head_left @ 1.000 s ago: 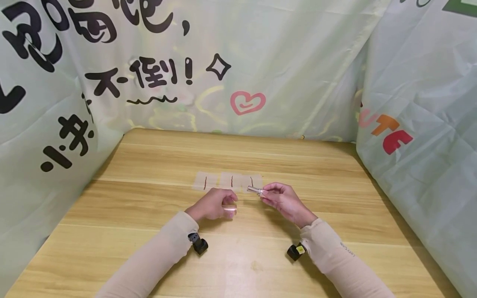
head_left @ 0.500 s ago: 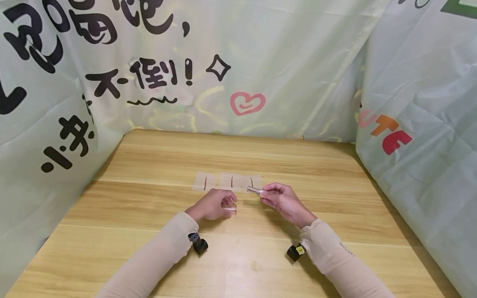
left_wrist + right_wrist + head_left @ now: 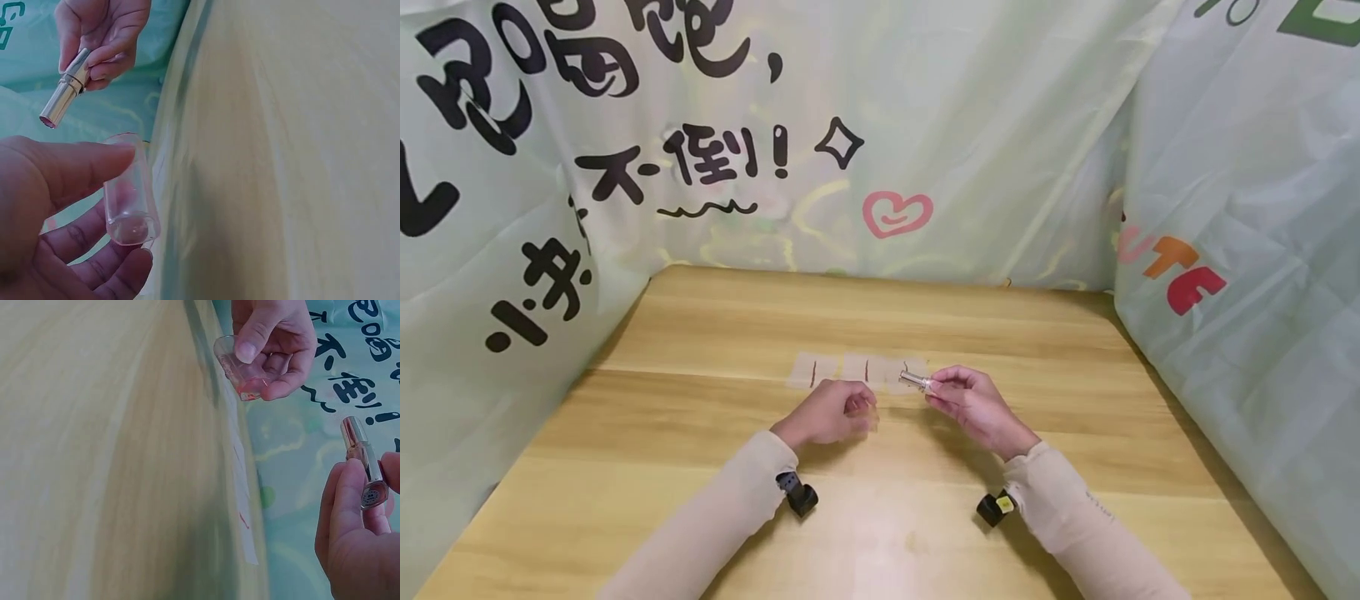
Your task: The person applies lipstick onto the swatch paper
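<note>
My left hand [image 3: 831, 411] pinches a clear lipstick cap [image 3: 131, 203] between thumb and fingers. In the head view this see-through cap is blurred and hard to make out. To its right, my right hand [image 3: 973, 404] holds a silvery lipstick [image 3: 914, 381] by its base, the metallic end pointing left. A round label shows on the base of the lipstick in the right wrist view. Cap and lipstick are apart, both held above the table. Just beyond the hands lie pale, thin translucent strips [image 3: 853, 371] bearing dark red lines; the lipstick overlaps the rightmost one in the head view.
The wood-grain table [image 3: 880, 317] extends around both arms. Pale fabric curtains [image 3: 1000, 125] with lettering and a pink heart [image 3: 897, 214] hang along its back and sides. A small black camera is strapped to each wrist.
The head view has tilted slightly, so the table and curtains sit a little lower. The lipstick now covers more of the rightmost red line. Both hands keep their holds.
</note>
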Tool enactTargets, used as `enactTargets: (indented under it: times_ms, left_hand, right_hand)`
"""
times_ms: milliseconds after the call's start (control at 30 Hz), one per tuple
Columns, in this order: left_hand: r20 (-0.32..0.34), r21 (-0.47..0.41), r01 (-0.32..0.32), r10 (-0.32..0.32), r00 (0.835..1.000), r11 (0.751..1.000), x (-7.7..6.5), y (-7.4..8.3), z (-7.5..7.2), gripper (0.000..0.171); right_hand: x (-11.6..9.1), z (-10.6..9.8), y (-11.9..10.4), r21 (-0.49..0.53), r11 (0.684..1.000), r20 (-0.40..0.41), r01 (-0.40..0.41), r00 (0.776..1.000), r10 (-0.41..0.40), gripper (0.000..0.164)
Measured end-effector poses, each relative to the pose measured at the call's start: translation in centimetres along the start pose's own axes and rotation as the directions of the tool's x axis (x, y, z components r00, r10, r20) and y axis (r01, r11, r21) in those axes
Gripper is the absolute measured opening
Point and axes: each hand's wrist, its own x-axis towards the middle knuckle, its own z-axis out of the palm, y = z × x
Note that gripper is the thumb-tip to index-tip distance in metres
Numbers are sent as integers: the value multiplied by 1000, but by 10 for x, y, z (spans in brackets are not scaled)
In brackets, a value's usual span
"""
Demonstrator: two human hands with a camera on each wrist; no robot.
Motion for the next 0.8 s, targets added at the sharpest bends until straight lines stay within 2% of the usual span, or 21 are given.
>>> enactTargets:
  times_ms: [167,400,567,800]
  left_hand:
    - [-27,-44,40,-41,999,998,1,3,-4,23]
    - [-52,-61,45,-48,997,997,-1,5,-9,21]
    - [-54,-99,72,-77,996,993,0,9,-14,22]
    - [-64,-98,47,-53,997,994,0,13,-20,23]
  right_hand:
    - [0,1,-6,5,1000,2,11,1000,-11,16]
    - [0,4,-11,8,1000,12,20,1000,-20,18]
    - [0,5,-15,9,999,25,40,999,-40,18]
    - [0,6,-19,23,998,41,53,998,-54,19]
